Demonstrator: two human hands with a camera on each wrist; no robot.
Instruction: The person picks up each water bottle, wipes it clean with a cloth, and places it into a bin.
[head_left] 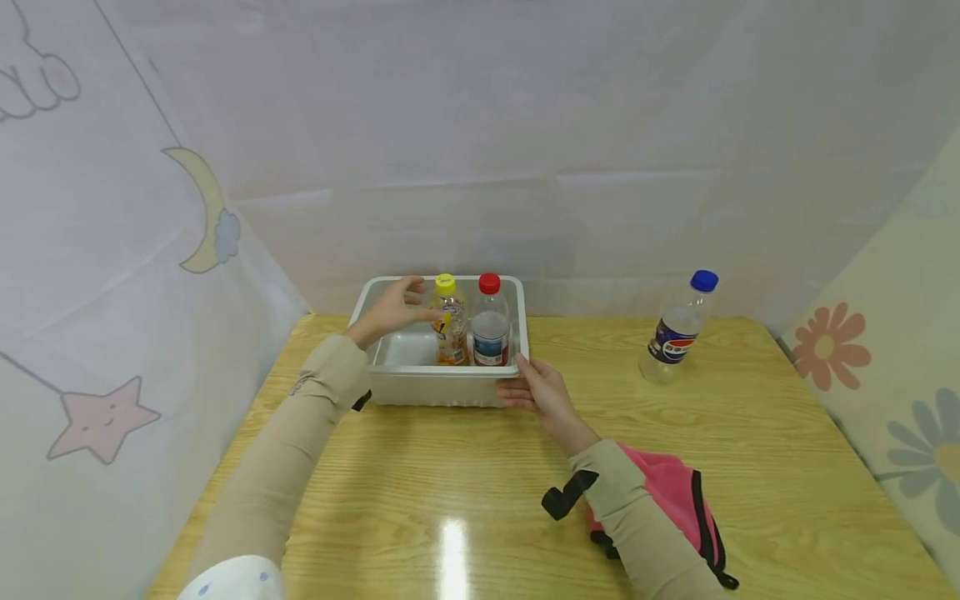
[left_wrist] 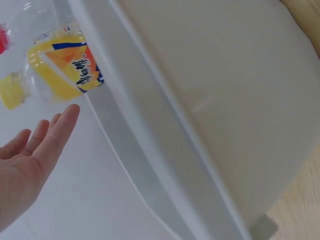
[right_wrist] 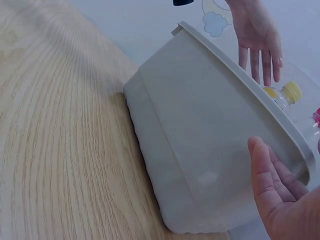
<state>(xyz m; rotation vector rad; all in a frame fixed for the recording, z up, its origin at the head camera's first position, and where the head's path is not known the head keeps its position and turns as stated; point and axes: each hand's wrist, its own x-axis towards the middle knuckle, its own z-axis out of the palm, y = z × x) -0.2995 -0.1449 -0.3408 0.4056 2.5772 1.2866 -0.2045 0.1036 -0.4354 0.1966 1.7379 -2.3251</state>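
Observation:
A white plastic bin (head_left: 435, 387) stands at the back of the table. In it, side by side, are a bottle with a yellow cap (head_left: 453, 333) and a bottle with a red cap (head_left: 491, 333). My left hand (head_left: 397, 308) is over the bin's left half, fingers spread beside the yellow-capped bottle; the left wrist view shows a gap between fingertips (left_wrist: 73, 111) and that bottle's label (left_wrist: 70, 65). My right hand (head_left: 543, 396) holds the bin's front right corner, thumb at the rim and fingers (right_wrist: 265, 175) along the outer wall.
A clear bottle with a blue cap (head_left: 675, 329) stands tilted in view on the table's right side. A pink cloth item with black trim (head_left: 667, 492) lies partly under my right forearm. Printed curtains (head_left: 480, 167) enclose the wooden table (head_left: 420, 483).

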